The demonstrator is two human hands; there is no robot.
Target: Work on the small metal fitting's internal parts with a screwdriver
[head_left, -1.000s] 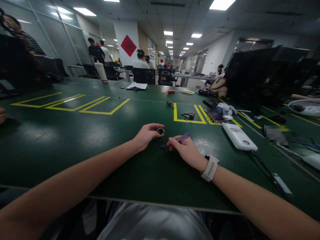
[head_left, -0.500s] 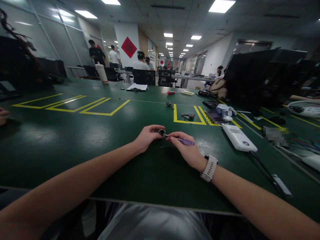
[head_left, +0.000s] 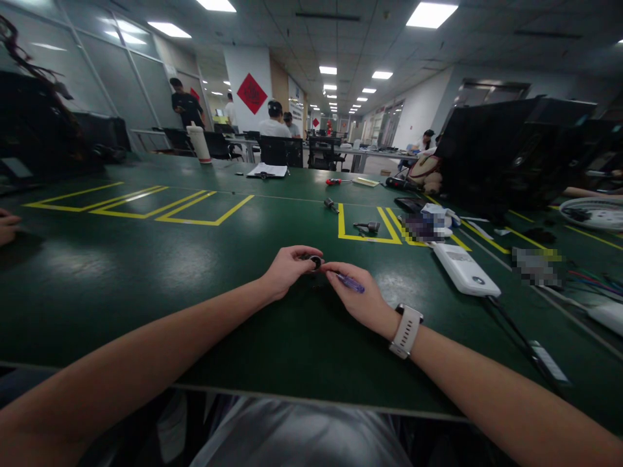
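My left hand (head_left: 288,271) is closed round a small round metal part (head_left: 315,261), whose dark opening faces right. In my right hand (head_left: 357,292) is a screwdriver with a clear purple handle (head_left: 351,283); its tip is hidden by the fingers close to the metal part. The fingertips of both hands nearly meet. Just below them, tiny pieces on the green table (head_left: 272,350) are hard to make out. Beyond my right hand lie a dark metal part with a shaft (head_left: 367,226), inside a yellow taped outline, and a similar part (head_left: 331,205).
A white power bank (head_left: 464,269) with a black cable lies right. Farther back are a red screwdriver (head_left: 333,181), a clipboard with paper (head_left: 267,170) and a white bottle (head_left: 198,144). Another person's hand (head_left: 7,227) rests at the left edge. A large black case (head_left: 516,149) stands back right.
My right hand has shifted slightly left, and the screwdriver handle has swung to point more downward. The metal part in my left hand has turned a little. The tiny pieces below are less visible.
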